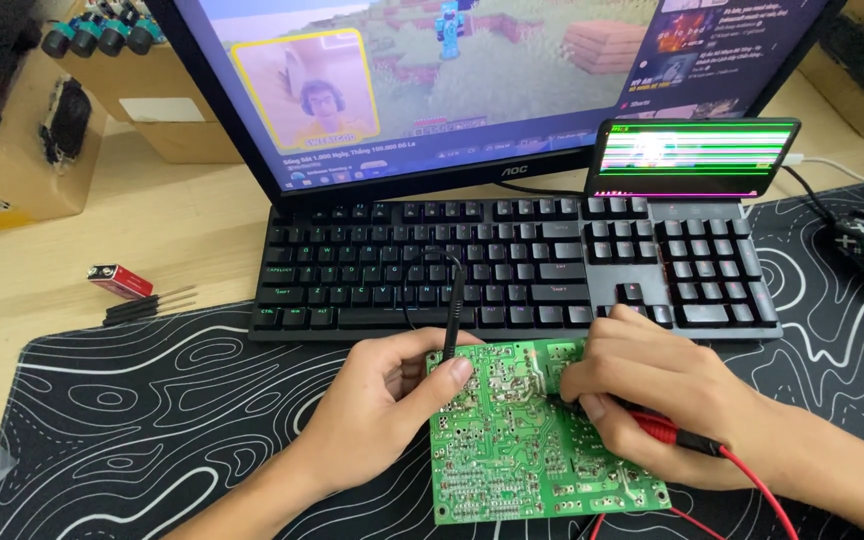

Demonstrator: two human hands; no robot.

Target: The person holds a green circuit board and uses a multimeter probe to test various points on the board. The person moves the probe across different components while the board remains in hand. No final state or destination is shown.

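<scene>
Pale wood worktop carries a black desk mat with white wavy lines, and on the mat lies one green circuit board, solder side up. Its long axis runs roughly left to right, tilted a little, with the far edge just below the black keyboard.

The left hand pinches one black probe between thumb and fingers, closed around it; the probe stands nearly upright, tip down at the board's far left edge. The right hand is curled shut on one red probe, which lies low, pointing left onto the board, its red lead trailing off to the right.

Behind the keyboard stands one monitor and one small screen showing striped lines. Left on the worktop lie a small red battery and a few thin black screwdrivers.
</scene>
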